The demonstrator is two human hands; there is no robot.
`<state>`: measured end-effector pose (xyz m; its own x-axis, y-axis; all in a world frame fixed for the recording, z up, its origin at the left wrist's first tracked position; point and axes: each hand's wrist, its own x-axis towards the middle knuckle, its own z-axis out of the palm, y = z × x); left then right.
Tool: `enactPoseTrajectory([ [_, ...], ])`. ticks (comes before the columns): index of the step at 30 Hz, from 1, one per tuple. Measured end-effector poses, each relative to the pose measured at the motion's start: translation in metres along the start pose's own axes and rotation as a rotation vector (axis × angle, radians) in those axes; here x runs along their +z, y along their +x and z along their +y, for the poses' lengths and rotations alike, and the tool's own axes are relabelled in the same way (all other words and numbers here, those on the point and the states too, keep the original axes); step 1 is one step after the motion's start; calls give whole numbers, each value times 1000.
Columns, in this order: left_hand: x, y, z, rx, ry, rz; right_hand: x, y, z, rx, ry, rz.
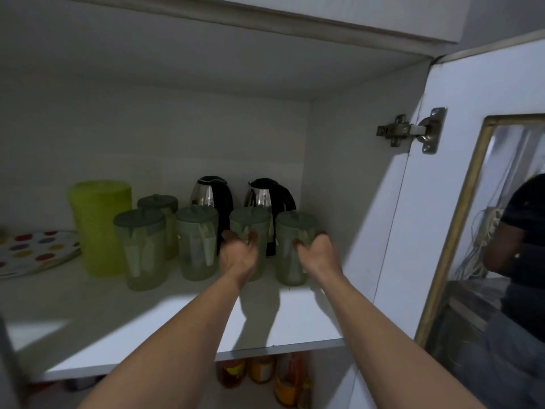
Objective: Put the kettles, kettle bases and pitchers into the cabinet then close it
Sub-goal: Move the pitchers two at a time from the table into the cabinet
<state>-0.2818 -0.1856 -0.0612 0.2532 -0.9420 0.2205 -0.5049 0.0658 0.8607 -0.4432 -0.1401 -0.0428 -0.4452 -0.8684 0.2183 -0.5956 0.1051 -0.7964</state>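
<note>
Two bare forearms reach up and away from the viewer into an open wall cabinet, over the near edge of a white shelf (206, 320). The left hand (239, 255) curls its fingers (253, 236) around the near side of the second pitcher from the right (250, 219). The right hand (318, 255) grasps the right-end pitcher (290, 270) the same way. Both pale green lidded pitchers stand upright on the shelf, directly beyond the fingers, in a near row with two more pitchers (196, 246) to their left. Behind the row stand a fifth pitcher (159, 202) and two steel kettles (211, 193); their bases cannot be made out. The open cabinet door (442, 202) hangs at the right, nearer the right hand, so closing it likely falls to that hand.
</note>
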Motion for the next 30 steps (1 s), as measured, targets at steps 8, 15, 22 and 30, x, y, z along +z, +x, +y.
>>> enactPoseTrajectory([
  [8,-47,-52,37,186,158,73,-39,-48,-30,-146,-217,37],
  [15,-119,-96,61,498,248,14,-94,-119,-56,-311,-318,20],
  [22,-181,-170,71,720,307,-57,-152,-219,-69,-357,-431,47],
  [30,-223,-271,102,846,264,-123,-246,-338,-72,-338,-612,152],
])
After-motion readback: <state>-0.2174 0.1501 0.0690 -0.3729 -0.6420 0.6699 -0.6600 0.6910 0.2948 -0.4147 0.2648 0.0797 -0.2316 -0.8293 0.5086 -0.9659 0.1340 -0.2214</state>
